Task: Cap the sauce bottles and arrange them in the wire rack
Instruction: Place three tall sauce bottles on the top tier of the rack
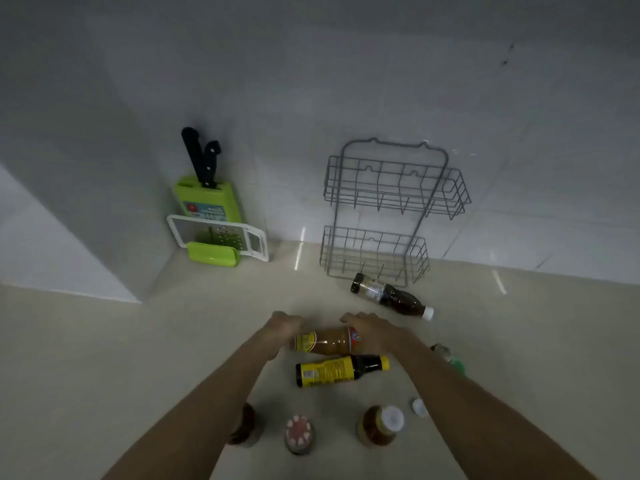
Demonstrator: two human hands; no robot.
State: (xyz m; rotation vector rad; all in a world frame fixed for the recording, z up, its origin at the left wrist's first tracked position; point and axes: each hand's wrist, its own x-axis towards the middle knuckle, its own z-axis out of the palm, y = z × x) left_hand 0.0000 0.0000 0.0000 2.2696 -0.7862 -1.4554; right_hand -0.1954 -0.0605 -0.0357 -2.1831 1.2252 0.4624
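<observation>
An amber sauce bottle [327, 340] lies on its side on the counter between my hands. My left hand [282, 329] is at its base end and my right hand [372, 332] covers its neck end; both touch it. Just in front lies a dark bottle with a yellow label and yellow cap [337, 370]. A dark bottle with a white cap [391, 296] lies near the foot of the grey two-tier wire rack [388, 209], which leans on the wall with nothing in it. Three bottles stand nearest me: one behind my left arm [246, 426], a red-topped one [299, 434], a white-capped one [381, 424].
A loose white cap [418, 406] lies right of the standing bottles. A green bottle [450, 358] is partly hidden by my right arm. In the corner stand a green knife holder with two black-handled knives [204, 192] and a white grater [221, 239].
</observation>
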